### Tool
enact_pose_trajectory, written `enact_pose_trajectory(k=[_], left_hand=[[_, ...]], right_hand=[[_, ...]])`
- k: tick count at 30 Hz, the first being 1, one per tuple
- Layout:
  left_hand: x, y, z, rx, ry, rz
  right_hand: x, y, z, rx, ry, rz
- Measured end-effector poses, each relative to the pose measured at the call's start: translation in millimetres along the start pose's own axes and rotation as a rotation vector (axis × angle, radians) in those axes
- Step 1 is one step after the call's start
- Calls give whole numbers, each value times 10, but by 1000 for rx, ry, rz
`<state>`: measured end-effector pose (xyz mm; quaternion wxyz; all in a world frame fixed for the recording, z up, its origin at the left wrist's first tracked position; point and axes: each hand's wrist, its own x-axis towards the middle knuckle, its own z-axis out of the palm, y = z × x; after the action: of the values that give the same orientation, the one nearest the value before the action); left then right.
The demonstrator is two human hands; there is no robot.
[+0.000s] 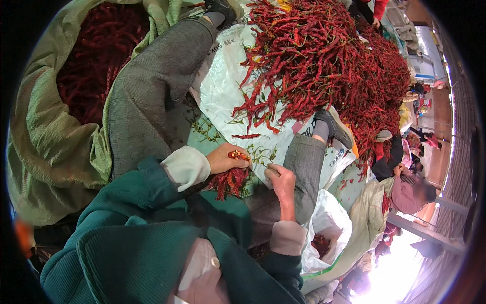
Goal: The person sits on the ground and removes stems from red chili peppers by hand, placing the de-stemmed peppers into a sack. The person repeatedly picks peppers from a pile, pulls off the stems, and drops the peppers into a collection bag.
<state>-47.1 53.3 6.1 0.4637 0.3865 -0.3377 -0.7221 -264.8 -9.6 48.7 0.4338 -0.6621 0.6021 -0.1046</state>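
My left hand (224,158) grips a bunch of dried red chili peppers (229,183), their cut or broken ends showing pale seeds above the fingers. The peppers' lower ends hang below the hand, over my lap. To the right, a short gap away, my right hand (281,181) has its thumb and fingertips close together. Whether a stem is pinched there is too small to tell. Loose green chili stems (262,154) lie just beyond both hands on a white woven plastic sack (220,91). One single red chili (246,136) rests on the sack above my left hand.
A large heap of red chilies (311,57) rises beyond my feet. At left stands an open green woven sack (41,152) holding chilies. A white-lined bag (334,212) with red pieces inside is at my right. A person in pink (408,193) and others sit farther right.
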Motion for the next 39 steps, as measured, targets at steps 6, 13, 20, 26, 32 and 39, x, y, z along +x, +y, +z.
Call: enact_pose_trajectory(k=[6, 13, 20, 26, 32, 39], left_hand=[[39, -10, 17, -75, 6, -69], [68, -35, -11, -180, 134, -146], [68, 56, 22, -402, 325, -244], [34, -31, -30, -306, 293, -104], [-13, 55, 43, 708, 340, 618], [34, 141, -86, 902, 278, 766]], right_hand=[[576, -304, 293, -350, 258, -524], [584, -314, 415, 1, 35, -111], [68, -467, 420, 268, -161, -11], [-139, -575, 509, 201, -69, -101], [-157, -402, 699, 73, 198, -115], [-38, -544, 769, 286, 135, -208]])
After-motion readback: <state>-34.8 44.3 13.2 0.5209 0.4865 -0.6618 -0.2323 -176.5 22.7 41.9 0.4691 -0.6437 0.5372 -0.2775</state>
